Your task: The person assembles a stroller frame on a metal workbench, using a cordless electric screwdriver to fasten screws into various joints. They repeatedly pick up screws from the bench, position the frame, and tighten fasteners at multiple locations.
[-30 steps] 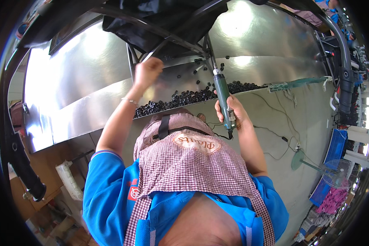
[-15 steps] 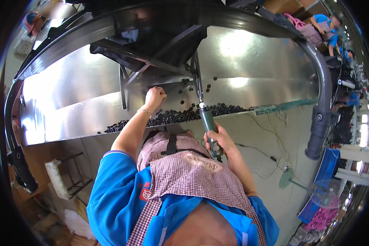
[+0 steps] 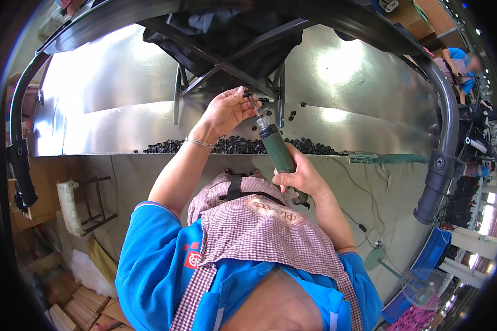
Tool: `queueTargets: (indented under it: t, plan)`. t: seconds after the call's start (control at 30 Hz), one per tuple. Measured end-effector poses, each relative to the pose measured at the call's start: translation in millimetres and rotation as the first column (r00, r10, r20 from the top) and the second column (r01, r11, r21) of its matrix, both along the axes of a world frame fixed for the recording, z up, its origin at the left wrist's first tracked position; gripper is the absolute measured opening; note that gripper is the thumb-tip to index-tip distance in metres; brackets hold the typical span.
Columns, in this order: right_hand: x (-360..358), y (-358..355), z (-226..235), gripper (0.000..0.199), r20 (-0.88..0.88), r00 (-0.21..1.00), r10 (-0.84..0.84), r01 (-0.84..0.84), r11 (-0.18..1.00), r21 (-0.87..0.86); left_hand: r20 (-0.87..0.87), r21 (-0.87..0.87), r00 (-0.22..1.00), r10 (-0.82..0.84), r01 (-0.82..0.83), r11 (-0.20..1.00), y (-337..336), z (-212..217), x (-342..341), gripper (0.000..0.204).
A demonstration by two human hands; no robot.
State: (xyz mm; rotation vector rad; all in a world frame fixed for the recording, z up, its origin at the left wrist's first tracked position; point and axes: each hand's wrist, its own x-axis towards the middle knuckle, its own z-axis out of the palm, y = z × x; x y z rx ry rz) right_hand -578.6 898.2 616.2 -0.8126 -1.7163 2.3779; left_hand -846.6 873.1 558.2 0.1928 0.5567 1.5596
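My right hand (image 3: 305, 174) is closed around the green body of an electric screwdriver (image 3: 278, 150), whose bit points up and left. Raised near the bit's tip is my left hand (image 3: 225, 112), with thumb and forefinger pinching a small black part (image 3: 246, 94). Contact between bit and part is too small to tell. Just beyond both hands stands a black folding frame (image 3: 220, 67) with crossed bars and black fabric. Many small black pieces (image 3: 237, 145) lie in a heap along the near edge of the metal table (image 3: 121, 129).
Curved black tubes with grips (image 3: 428, 201) reach down on both sides. A few loose black pieces (image 3: 291, 116) lie right of the frame. Cables (image 3: 370, 204) and a green-based fan (image 3: 376, 258) are at the right; a padded stool (image 3: 70, 207) stands left. Another person (image 3: 457, 66) sits far right.
My left hand has risen from the table to the screwdriver's tip, its fingers now around a small black part. The screwdriver has tilted further left. The whole view has shifted slightly.
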Motion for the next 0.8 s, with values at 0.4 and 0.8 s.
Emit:
queueTargets:
  t: [0.4,0.8]
  plan:
    - [19.1,-30.6,2.9,0.089,-0.118,0.987,-0.106,0.054,0.924,-0.379,-0.299,0.105,0.919,-0.256,0.298,0.949,4.9,15.9,-5.7,0.014]
    - [60.8,3.2,-17.3,0.087,-0.161,0.946,-0.282,0.324,0.799,0.507,-0.494,-0.11,0.809,-0.319,0.306,0.946,72.8,39.1,44.2,0.032]
